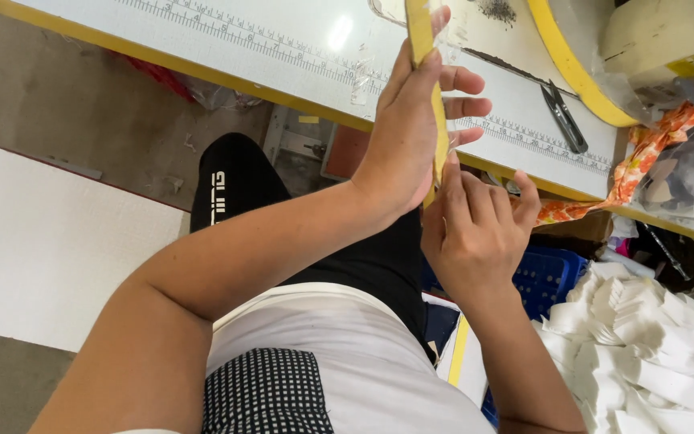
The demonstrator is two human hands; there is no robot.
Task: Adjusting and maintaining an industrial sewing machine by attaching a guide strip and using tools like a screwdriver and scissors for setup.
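The person holds a long yellow strip (429, 96) upright in front of the body, just above the near yellow edge of the white desk (202, 48). The left hand (411, 128) is wrapped flat along the strip, palm against one face and the fingers half-curled past its far edge, so it steadies rather than clenches. The right hand (475, 229) sits directly below the left hand, its fingertips pinched closed at the strip's lower end; what exactly they grip there is hidden behind the left palm.

Judging by this, the step in hand looks like working something along or off the strip's lower end while the upper hand braces it. The next move would seem to call for a firm brace from the left hand and a fine, controlled pull or slide from the right fingertips, without bending the strip.

Beyond the strip, thread snips (564, 116) lie on the desk beside its printed ruler scale. To the right of the strip, lower down, a heap of white cut pieces (644, 345) rests by a blue basket (552, 277).
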